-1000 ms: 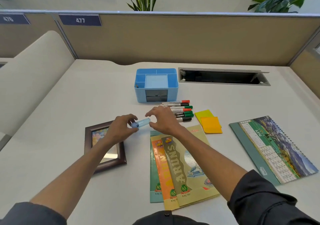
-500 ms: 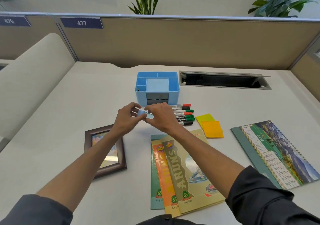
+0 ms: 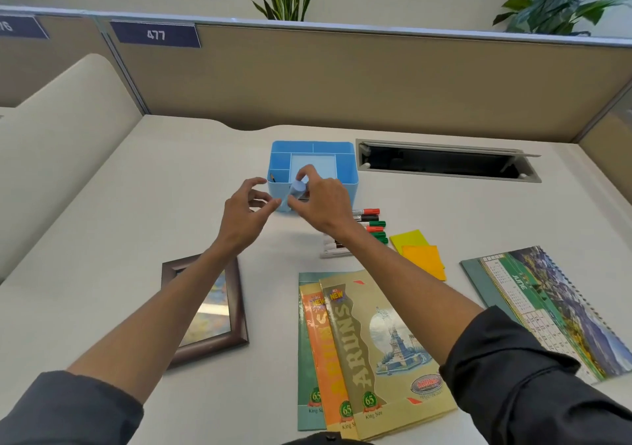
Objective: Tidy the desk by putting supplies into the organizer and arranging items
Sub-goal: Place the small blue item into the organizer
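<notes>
Your right hand (image 3: 319, 205) pinches a small pale blue tube (image 3: 293, 194), tilted, just in front of the blue organizer (image 3: 347, 174) at the far middle of the tabletop (image 3: 136, 225). Your left hand (image 3: 244, 210) is beside it, fingers (image 3: 254, 181) loosely spread and holding nothing, one fingertip at the tube's lower end. The markers (image 3: 371, 223) lie in a row right of your right wrist, with yellow and orange sticky notes (image 3: 422, 254) further right. Notebooks (image 3: 362, 352) lie near you, a picture frame (image 3: 213, 307) to the left, a calendar (image 3: 547, 307) to the right.
</notes>
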